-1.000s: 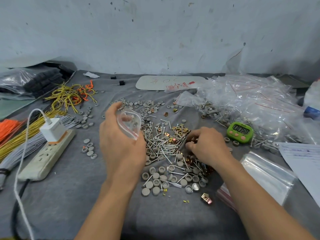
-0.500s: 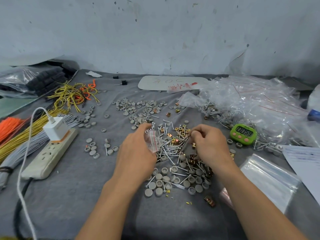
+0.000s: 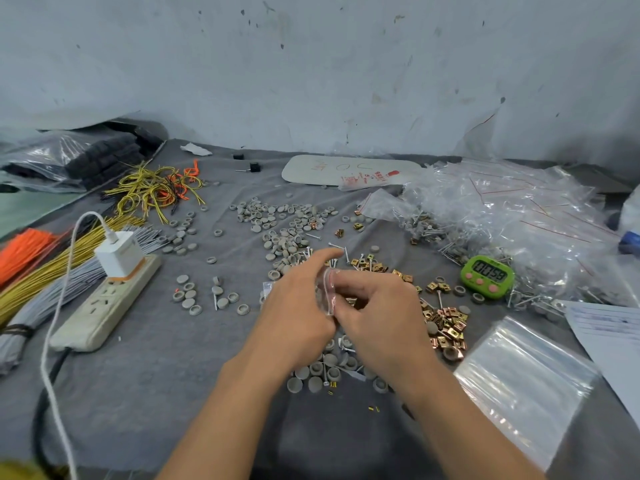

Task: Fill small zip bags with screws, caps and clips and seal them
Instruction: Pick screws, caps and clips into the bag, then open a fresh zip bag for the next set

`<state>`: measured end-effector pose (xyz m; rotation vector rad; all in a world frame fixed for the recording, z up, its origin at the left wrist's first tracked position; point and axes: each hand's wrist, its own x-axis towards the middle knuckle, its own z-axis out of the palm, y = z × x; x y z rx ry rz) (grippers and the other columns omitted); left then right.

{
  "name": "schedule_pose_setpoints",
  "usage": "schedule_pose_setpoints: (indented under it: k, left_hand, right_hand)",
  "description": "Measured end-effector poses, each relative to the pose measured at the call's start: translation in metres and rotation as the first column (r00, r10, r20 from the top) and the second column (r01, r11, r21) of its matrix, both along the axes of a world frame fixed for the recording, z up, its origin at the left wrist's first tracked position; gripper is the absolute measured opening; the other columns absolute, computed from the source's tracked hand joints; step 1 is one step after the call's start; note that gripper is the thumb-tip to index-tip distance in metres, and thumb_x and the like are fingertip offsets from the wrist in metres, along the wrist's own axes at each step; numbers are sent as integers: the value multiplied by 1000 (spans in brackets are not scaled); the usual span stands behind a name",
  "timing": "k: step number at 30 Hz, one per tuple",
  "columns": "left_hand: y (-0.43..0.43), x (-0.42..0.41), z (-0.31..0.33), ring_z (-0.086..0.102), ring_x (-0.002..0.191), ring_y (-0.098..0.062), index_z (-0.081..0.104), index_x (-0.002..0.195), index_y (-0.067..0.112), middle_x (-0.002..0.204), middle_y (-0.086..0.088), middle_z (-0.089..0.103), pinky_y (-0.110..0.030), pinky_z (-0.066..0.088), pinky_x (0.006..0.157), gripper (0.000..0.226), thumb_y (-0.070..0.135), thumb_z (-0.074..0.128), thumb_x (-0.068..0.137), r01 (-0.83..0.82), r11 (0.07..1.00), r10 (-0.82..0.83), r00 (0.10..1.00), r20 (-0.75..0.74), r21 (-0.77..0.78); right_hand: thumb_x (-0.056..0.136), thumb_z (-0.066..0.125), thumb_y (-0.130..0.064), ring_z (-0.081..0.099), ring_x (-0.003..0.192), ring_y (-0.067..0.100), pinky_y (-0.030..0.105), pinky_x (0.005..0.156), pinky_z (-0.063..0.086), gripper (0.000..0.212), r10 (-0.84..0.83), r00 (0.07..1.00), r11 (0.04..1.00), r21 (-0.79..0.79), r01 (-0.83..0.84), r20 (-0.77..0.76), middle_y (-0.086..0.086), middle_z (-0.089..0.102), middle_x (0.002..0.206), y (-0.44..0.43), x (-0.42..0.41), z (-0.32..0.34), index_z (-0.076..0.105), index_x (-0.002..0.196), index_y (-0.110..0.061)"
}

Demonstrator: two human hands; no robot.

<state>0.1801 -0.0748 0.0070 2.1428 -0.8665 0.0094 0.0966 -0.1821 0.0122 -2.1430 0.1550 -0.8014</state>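
Both hands have come together over the pile since a second ago: left hand (image 3: 294, 306) and right hand (image 3: 381, 317) now pinch the bag (image 3: 329, 292) between them, just above the screws (image 3: 347, 254). Whether its mouth is open I cannot tell. Likely trouble: a right elbow swinging out would shove the heap (image 3: 519, 209) of filled bags or the timer (image 3: 488, 276). A slack pinch would spill parts, and a clip (image 3: 450, 323) caught in the zip would block sealing. Bare table (image 3: 156, 375) lies near-left, short of the strip (image 3: 104, 303); the right is crowded.
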Motion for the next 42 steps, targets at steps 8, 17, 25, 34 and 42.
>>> schedule_pose_setpoints:
  k: [8,17,25,34,42]
  left_hand:
    - [7,1,10,64,96,7,61,115,46,102,28,69,-20,50,83,40,20,77,88,-111,903,89,993,-73,-414]
    - [1,-2,26,74,99,-22,70,115,9,108,-11,77,-25,58,76,22,6,54,100,-73,688,-424,767,-482,-722]
    - [1,-1,22,61,52,-8,78,86,9,73,-8,76,-18,47,49,5,5,77,87,-251,760,-128,847,-516,-600]
    - [-2,-2,20,62,49,-8,76,83,7,66,-5,74,-18,48,48,6,11,77,87,-257,761,-137,835,-534,-596]
    - [-1,-2,18,60,52,-10,77,75,11,66,-10,73,-19,48,47,12,9,77,87,-295,757,-94,834,-543,-584]
  right_hand:
    - [87,64,-3,73,91,-3,22,79,60,40,-107,985,937,344,54,137,-22,78,95,-17,-3,7,79,102,-36]
    - [80,79,-30,72,82,5,22,74,53,22,112,989,791,612,-30,-96,-7,80,94,-21,0,4,80,102,-30]
    - [83,78,-7,59,61,16,27,56,50,18,-47,993,723,682,111,-112,8,75,70,-32,-3,3,80,77,-23]
    - [91,74,-14,61,63,7,21,68,48,22,-34,997,744,668,-23,71,6,72,69,-33,-4,8,77,71,-21]
    - [87,76,-9,58,75,28,32,75,47,21,-9,997,557,828,-57,75,7,66,67,-39,-5,7,78,68,-17]
